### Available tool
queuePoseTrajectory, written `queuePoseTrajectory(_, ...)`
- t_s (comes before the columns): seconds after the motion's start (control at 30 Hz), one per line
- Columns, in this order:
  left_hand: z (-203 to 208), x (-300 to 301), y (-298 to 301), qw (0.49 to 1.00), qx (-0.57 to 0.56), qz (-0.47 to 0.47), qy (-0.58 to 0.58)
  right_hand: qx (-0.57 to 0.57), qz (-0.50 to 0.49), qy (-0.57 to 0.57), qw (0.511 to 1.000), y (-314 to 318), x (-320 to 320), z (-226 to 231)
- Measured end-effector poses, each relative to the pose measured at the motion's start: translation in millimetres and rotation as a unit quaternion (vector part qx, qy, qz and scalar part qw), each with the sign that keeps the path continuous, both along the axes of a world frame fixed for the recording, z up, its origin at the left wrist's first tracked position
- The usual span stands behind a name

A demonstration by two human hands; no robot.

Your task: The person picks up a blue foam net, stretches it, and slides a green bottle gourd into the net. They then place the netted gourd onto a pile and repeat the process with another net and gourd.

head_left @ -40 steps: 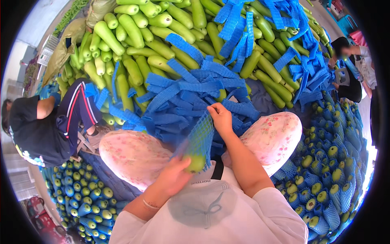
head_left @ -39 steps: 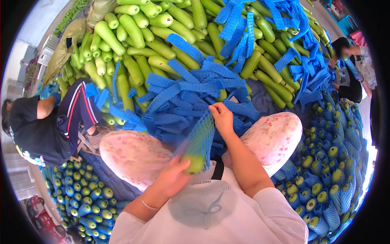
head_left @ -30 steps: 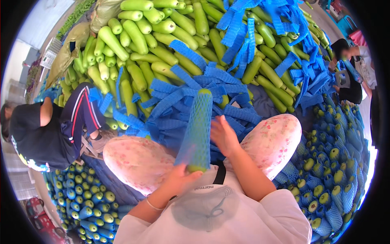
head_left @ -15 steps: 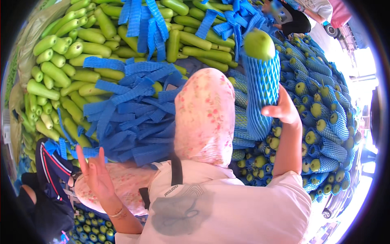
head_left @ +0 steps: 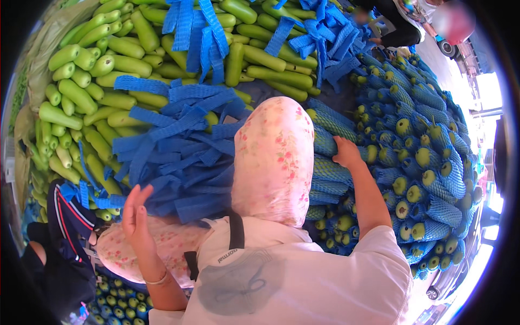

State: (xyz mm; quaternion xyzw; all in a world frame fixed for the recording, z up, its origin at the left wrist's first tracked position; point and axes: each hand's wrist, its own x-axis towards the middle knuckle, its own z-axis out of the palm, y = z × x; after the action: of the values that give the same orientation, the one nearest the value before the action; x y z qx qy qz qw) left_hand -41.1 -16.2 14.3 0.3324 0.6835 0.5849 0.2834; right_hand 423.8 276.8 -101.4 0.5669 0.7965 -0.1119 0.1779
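Right hand (head_left: 346, 153) now down on the stack of netted gourds (head_left: 411, 162), no longer lifting a sleeved gourd above that stack; that gourd seemingly laid among the rest, indistinguishable. Left hand (head_left: 135, 216) open and empty, raised just beside the heap of blue foam nets (head_left: 179, 146), off the gourd once held there.

Right hand (head_left: 346, 154) fingertips buried among netted gourds (head_left: 330, 138), grip unclear. Raised knee (head_left: 276, 157) hides gourds behind it. 1 co-worker (head_left: 59, 254) left of knee, cut by picture rim.
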Motion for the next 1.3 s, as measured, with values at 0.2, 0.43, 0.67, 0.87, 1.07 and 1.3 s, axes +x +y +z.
queuePoseTrajectory(0.2,-5,4,7,0.982,-0.147,0.079,-0.094,0.174,0.012,0.259,0.95,36,-72,71)
queuePoseTrajectory(0.43,-53,8,19,0.97,-0.193,-0.078,0.124,-0.011,0.163,0.492,0.855,-60,-271,130)
queuePoseTrajectory(0.67,-77,-8,5,0.987,-0.146,-0.002,0.061,-0.035,0.36,0.18,0.915,-102,-333,-35)
queuePoseTrajectory(0.87,-97,-14,-14,0.988,-0.087,0.044,-0.122,-0.039,0.288,0.019,0.957,-81,-332,-51)
queuePoseTrajectory(1.07,-85,-12,-9,0.983,-0.091,0.001,-0.16,-0.051,0.308,-0.021,0.95,-82,-322,-41)
queuePoseTrajectory(1.3,-71,-1,-6,0.972,-0.003,-0.099,-0.215,-0.463,-0.06,0.431,0.773,-105,-355,10)
